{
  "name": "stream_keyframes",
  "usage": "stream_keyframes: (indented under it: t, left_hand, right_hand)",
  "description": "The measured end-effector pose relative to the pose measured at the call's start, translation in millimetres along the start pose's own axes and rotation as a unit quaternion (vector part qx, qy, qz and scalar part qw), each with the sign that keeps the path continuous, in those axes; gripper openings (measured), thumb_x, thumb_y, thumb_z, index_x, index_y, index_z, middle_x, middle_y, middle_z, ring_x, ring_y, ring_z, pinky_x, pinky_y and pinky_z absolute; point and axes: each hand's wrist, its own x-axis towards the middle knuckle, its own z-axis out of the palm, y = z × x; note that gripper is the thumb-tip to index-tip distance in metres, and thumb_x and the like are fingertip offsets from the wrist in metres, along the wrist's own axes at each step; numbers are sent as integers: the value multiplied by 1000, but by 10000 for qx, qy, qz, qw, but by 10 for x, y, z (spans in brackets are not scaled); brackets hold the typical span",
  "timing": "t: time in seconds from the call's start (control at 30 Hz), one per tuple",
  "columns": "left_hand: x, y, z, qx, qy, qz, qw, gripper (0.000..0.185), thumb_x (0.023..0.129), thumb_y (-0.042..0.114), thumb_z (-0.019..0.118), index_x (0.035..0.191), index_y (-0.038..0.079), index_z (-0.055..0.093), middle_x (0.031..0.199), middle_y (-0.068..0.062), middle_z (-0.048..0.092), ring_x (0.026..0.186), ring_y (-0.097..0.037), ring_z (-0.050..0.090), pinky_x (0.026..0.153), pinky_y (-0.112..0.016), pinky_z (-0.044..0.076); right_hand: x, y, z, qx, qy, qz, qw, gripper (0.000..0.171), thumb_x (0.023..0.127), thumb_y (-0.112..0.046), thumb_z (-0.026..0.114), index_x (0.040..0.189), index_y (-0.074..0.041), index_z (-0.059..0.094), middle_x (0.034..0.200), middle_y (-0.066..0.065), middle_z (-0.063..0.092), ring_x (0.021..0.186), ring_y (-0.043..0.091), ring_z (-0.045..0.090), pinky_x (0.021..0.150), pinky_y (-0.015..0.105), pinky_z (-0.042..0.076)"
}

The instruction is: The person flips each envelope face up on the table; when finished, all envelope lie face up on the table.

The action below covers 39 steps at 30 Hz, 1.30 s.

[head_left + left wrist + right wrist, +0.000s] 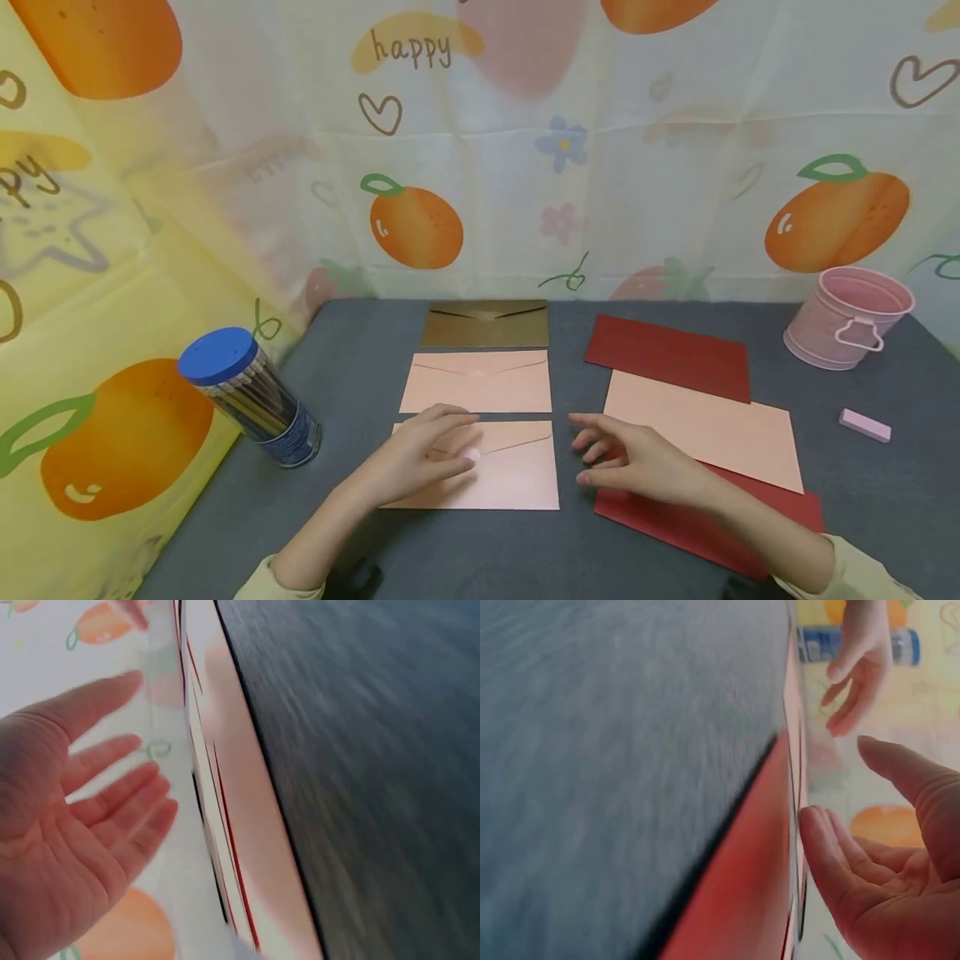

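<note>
Three envelopes lie in a column on the dark table (337,358), flaps facing up. The nearest, a shiny pink envelope (517,479), has a small pale round spot at the point of its flap. Over its left part hangs the person's left hand (420,454), fingers and thumb loosely spread, gripping nothing; from the wrist's side I can see a gap between the fingers and the paper. Just beyond is a peach envelope (480,387), and behind that a gold-brown envelope (487,329) lies near the back edge.

On the other side is the right hand (637,458), held above the left edge of a second, slanting column, its fingers softly bent and parted from the thumb, with nothing between them. That column has a red paper piece (671,354) at the back, a peach paper piece (712,433) in the middle and another red piece (622,504) in front, partly hidden by the forearm. Their edges meet or slightly overlap; I can't tell which is on top.

Farther right lies a small pale pink block (865,425), with a pink bucket (840,333) behind it. Far left stands a blue-lidded jar (255,400) of pencils. A fruit-printed cloth (487,150) hangs behind the table.
</note>
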Motion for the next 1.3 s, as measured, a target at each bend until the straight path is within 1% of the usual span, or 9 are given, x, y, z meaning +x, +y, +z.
stream_keyframes:
  t: [0.2, 0.33, 0.47, 0.6, 0.73, 0.9, 1.07, 1.17, 1.3]
  left_hand:
    - [318, 95, 156, -554, -277, 365, 9974, 52, 90, 27, 73, 136, 12, 57, 134, 3, 56, 126, -10, 48, 105, -37, 40]
    - [517, 159, 253, -421, -513, 434, 9969, 54, 91, 32, 70, 139, 12, 55, 136, 6, 54, 128, -9, 47, 106, -34, 39]
    - [692, 218, 328, -230, -723, 607, 9953, 55, 93, 33, 68, 141, 12, 52, 139, 4, 53, 130, -11, 46, 106, -33, 38]
    - [849, 261, 380, -175, -894, 731, 9932, 55, 93, 30, 67, 142, 10, 50, 140, 1, 52, 130, -13, 46, 106, -31, 38]
    - [1018, 293, 429, -122, -1016, 641, 9927, 55, 94, 32, 66, 143, 11, 49, 142, 0, 51, 132, -13, 45, 108, -30, 36]
    - [1244, 321, 507, 41, -1141, 487, 9923, 56, 95, 33, 64, 145, 12, 47, 145, 0, 49, 135, -13, 42, 109, -29, 34]
    - [1465, 343, 595, 408, -1333, 673, 9880, 58, 96, 33, 62, 146, 8, 45, 147, -4, 46, 136, -15, 40, 110, -25, 31]
    - [1597, 357, 634, 459, -1394, 713, 9866, 60, 97, 32, 62, 147, 7, 42, 149, -5, 44, 138, -16, 37, 111, -25, 29]
    - [1760, 354, 680, 324, -1378, 550, 9884, 62, 97, 32, 61, 149, 8, 38, 151, -5, 41, 140, -16, 35, 112, -27, 29]
  right_hand:
    - [-98, 26, -222, 213, 618, 45, 9979, 69, 88, -22, 75, 147, -6, 41, 125, 14, 56, 112, 30, 58, 91, 29, 51]
    - [-164, 64, -393, 97, 1014, 257, 9945, 66, 90, -23, 72, 147, -8, 42, 128, 11, 56, 117, 29, 54, 90, 29, 50]
    - [-232, 127, -556, -114, 1280, 595, 9899, 64, 93, -28, 68, 148, -12, 40, 132, 10, 55, 121, 29, 51, 92, 39, 47]
    - [-294, 204, -701, -80, 1403, 770, 9871, 62, 96, -31, 63, 149, -12, 37, 137, 12, 51, 122, 27, 49, 93, 46, 44]
    - [-335, 285, -845, -92, 1518, 857, 9846, 63, 97, -31, 61, 150, -9, 35, 140, 14, 49, 118, 16, 51, 92, 41, 45]
    - [-369, 391, -1018, -255, 1668, 915, 9814, 66, 96, -33, 63, 150, -8, 35, 141, 16, 48, 112, 1, 51, 87, 23, 47]
    - [-420, 493, -1166, -468, 1768, 946, 9786, 66, 96, -32, 63, 149, -4, 35, 141, 20, 46, 107, -8, 51, 83, 15, 44]
    - [-431, 541, -1242, -763, 1882, 1110, 9728, 66, 95, -35, 64, 148, -5, 38, 140, 20, 48, 114, 6, 54, 86, 22, 44]
    - [-423, 593, -1319, -1342, 1984, 1299, 9621, 66, 92, -41, 67, 144, -7, 46, 139, 22, 48, 126, 36, 43, 92, 49, 40]
